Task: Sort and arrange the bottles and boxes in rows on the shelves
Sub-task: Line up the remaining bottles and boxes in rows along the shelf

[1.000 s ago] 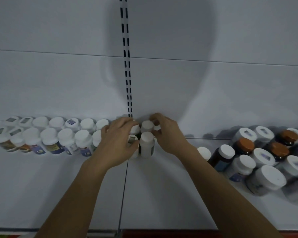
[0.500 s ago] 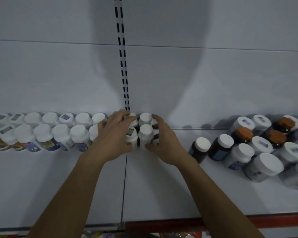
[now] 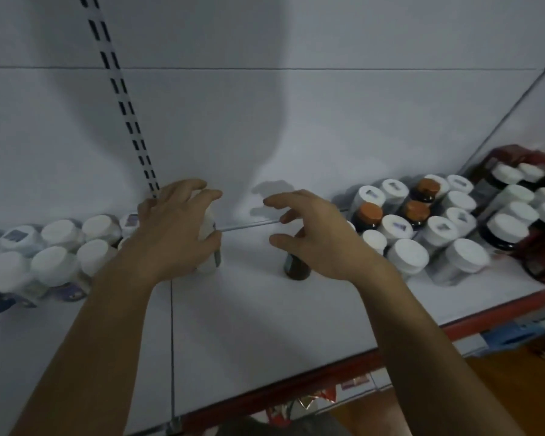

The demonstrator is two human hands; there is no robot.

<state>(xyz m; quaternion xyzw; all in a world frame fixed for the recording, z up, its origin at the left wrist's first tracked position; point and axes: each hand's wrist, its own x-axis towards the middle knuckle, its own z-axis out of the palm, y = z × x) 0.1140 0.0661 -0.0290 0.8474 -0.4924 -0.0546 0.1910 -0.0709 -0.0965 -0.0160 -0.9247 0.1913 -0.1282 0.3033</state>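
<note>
At the far left, two rows of white-capped bottles [image 3: 54, 262] are seen standing upright on the shelf [image 3: 249, 325], packed side by side against the back wall [image 3: 296, 127]. Some of the caps in the rear row are marked with small dark stickers. A slotted rail [image 3: 126, 114] is fixed to the back wall and runs down to the right end of these rows.

At that end the left hand [image 3: 173, 228] is laid over the last bottles. Its fingers are curled over the top and far side of a white bottle [image 3: 210, 247], and the thumb is pressed against the near side, so the bottle is gripped. The bottle is kept upright on the shelf, just beside the rows.

A bare stretch of shelf is left between the two hands.

The right hand [image 3: 315, 234] is held with its fingers spread and loosely bent, and nothing is pinched between them. A dark bottle [image 3: 296, 269] stands alone on the shelf beneath the palm; whether it is touched cannot be told.

Further right, a loose cluster of mixed bottles [image 3: 422, 234] is gathered, most with white caps and three with orange-brown caps. At the far right, large jars [image 3: 510, 221] with dark bodies and white lids are grouped near red packaging, blurred.
</note>
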